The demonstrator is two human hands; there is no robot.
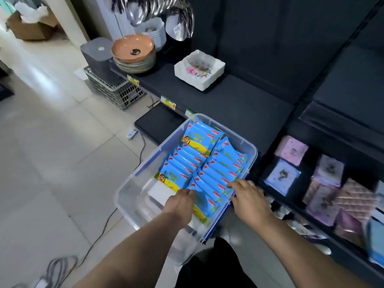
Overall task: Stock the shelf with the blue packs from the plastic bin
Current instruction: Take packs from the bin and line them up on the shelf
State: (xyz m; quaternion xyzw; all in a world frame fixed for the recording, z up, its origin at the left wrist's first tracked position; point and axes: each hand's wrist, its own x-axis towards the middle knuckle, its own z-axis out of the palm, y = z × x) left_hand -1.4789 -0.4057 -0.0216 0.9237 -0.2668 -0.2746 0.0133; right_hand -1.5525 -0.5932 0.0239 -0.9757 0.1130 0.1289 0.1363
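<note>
Blue packs (187,161) stand on edge in two rows inside the clear plastic bin (143,166); the dark shelf (239,100) lies just beyond the bin's far corner. Left hand (180,201) and right hand (247,196) sit at opposite ends of the bin's nearest right-row packs, fingers nearly straight, touching, nothing clasped yet. Packs look light, soft and slick-filmed; judged best squeezed end to end, several together.

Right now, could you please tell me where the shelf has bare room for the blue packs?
The dark shelf is bare between the white square dish and the plastic bin. It is crowded at the plate stack on the left and among the pastel packs lower right.
</note>
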